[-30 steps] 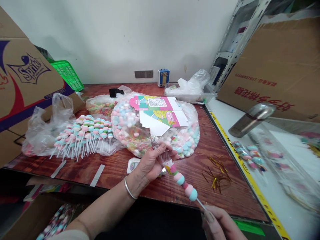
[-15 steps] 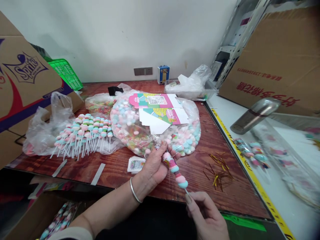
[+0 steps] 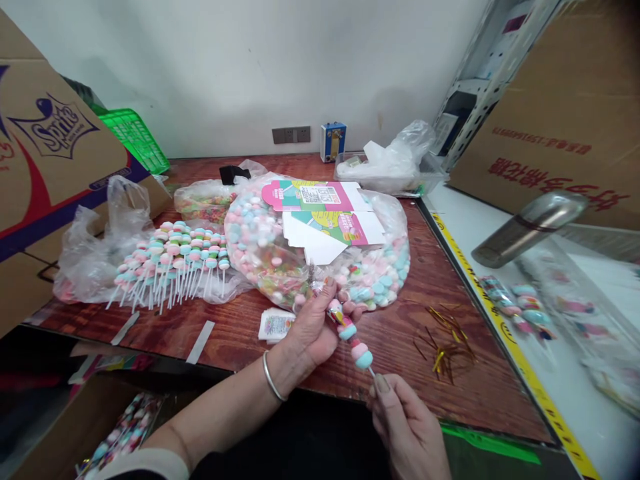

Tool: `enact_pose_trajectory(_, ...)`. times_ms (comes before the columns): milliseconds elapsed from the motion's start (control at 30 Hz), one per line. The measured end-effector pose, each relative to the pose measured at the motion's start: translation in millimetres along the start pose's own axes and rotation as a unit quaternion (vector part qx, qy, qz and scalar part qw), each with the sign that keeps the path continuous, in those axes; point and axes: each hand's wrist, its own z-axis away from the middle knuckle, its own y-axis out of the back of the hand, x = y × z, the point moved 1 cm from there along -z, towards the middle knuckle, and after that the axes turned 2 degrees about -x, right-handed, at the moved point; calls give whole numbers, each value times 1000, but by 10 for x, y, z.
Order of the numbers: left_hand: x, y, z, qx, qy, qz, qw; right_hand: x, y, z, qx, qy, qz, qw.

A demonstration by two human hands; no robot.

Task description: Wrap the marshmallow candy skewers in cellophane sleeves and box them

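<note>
My left hand (image 3: 313, 327) is closed around the upper end of a candy skewer (image 3: 353, 337) of pink and blue pieces, inside a thin clear wrapper. My right hand (image 3: 407, 427) pinches the skewer's white stick at the bottom end. Both hands hover over the near edge of the brown wooden table (image 3: 400, 347). Just behind them lies a big clear bag of pastel candies (image 3: 270, 247) with flat pink and green cartons (image 3: 325, 210) on top.
A pile of finished candy skewers (image 3: 170, 263) lies on plastic at the left, beside a Sprite carton (image 3: 50, 147). Gold twist ties (image 3: 443, 347) lie at the right. A stack of small labels (image 3: 277, 325) sits by my left hand. Wrapped skewers (image 3: 520, 310) lie on the white surface right.
My right hand has pushed the skewer up into the wrapper held by my left hand. More of the candy now sits inside my left fingers.
</note>
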Motion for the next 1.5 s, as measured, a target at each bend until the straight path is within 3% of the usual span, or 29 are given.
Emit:
enact_pose_trajectory(133,14,-18,13,3,20,21,1000,51,-20,-36,-49,-85,-108,989)
enact_pose_trajectory(233,23,-22,14,13,26,26,999,50,-55,-36,-52,-85,-116,988)
enact_pose_trajectory(400,45,12,-10,48,5,18,999,-15,-41,-22,-15,71,32,997)
enact_pose_trajectory(533,62,18,-13,55,4,15,998,-45,22,-12,32,189,198,961)
enact_pose_trajectory(667,63,-1,0,69,33,19,997,-37,33,-8,65,269,245,929)
enact_pose_trajectory(733,50,-5,4,73,40,13,996,-38,25,-5,73,278,250,924)
enact_pose_trajectory(900,2,16,9,63,45,9,997,-38,38,-29,42,180,229,956)
enact_pose_trajectory(1067,-2,27,10,46,46,14,998,75,17,-117,-39,5,39,998)
enact_pose_trajectory(1167,-3,27,-2,42,38,9,998,115,-31,-152,-66,-26,-30,997)
enact_pose_trajectory(1267,-32,31,-8,44,26,6,999,93,-55,-157,-38,62,39,997)
enact_pose_trajectory(1333,-80,30,5,53,25,3,998,72,-63,-160,5,156,137,978)
enact_pose_trajectory(1433,-191,26,55,58,39,-5,998,59,-83,-187,91,322,286,898)
enact_pose_trajectory(1500,-268,33,92,49,59,-9,997,59,-100,-219,124,393,350,841)
